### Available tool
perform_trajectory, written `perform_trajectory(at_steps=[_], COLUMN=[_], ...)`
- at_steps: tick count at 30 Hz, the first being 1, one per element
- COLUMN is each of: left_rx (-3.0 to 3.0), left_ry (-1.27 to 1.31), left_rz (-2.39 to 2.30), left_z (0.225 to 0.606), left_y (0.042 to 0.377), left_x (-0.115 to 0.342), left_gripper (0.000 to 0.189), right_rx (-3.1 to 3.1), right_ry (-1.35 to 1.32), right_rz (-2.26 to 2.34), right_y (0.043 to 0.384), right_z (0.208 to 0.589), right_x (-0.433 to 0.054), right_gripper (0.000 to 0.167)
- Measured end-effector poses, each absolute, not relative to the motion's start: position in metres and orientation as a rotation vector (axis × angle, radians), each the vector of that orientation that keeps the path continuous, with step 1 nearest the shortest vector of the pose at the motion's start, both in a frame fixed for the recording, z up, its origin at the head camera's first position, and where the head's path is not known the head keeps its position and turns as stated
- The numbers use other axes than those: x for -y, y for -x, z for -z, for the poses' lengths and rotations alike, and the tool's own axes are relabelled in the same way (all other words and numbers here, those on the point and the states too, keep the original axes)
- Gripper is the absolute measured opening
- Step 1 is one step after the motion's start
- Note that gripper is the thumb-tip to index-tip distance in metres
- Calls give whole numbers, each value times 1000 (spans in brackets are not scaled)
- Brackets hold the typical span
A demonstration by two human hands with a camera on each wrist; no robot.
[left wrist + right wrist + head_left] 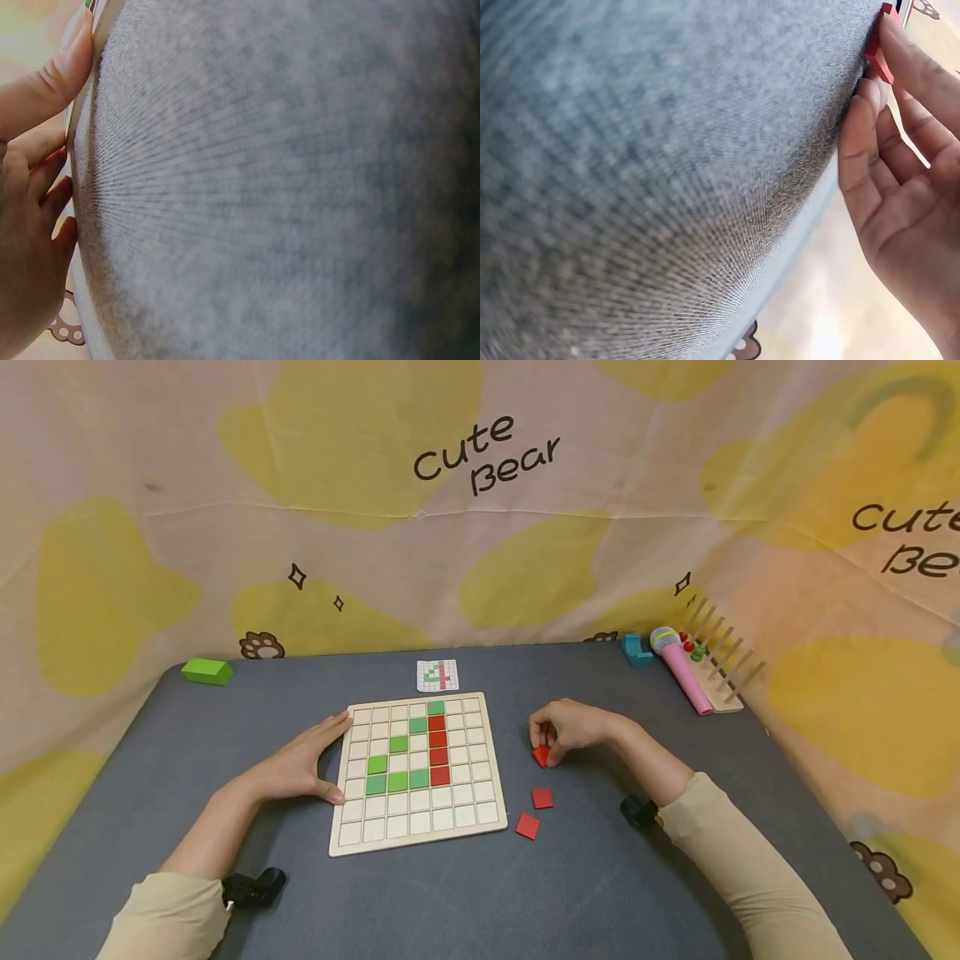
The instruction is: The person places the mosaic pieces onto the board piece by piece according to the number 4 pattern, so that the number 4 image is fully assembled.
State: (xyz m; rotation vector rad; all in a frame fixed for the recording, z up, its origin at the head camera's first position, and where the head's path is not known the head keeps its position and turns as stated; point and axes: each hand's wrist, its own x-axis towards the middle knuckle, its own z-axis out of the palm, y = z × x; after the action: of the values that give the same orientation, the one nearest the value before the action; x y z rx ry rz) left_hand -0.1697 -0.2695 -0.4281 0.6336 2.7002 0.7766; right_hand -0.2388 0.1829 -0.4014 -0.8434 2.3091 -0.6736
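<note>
A wooden grid board [346, 852] lies on the table, with green tiles [398, 744] in a stepped diagonal and a row. A column of red tiles [437, 739] fills cells beside them. My left hand [300, 764] rests against the board's left edge, fingers extended near its upper corner and thumb lower down. Right of the board, my right hand [573, 727] pinches a red square tile [541, 757] close over the table; the right wrist view shows the tile [880, 56] at the thumb tip. Two loose red tiles lie nearer, one [542, 797] above the other [528, 826].
Behind the board lies a small card [437, 676] printed with a green and red grid pattern. A green block [207, 672] sits at the far left. At the far right are a teal block [637, 650], a pink toy microphone [686, 672] and a pegged wooden board [726, 697].
</note>
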Motion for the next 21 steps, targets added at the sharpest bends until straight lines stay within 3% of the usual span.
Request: perform_trajectory(at_steps=[7,21], left_rx=[-2698,-2701], left_ry=[-640,-637], left_rz=[-784,-779], left_z=[430,428], left_y=[171,169], left_x=[270,270], left_gripper=[125,124], right_rx=[-2312,-2307], right_ry=[814,859], right_rz=[749,860], right_y=[238,233], right_z=[397,386], right_x=[-181,-165], right_gripper=[13,17])
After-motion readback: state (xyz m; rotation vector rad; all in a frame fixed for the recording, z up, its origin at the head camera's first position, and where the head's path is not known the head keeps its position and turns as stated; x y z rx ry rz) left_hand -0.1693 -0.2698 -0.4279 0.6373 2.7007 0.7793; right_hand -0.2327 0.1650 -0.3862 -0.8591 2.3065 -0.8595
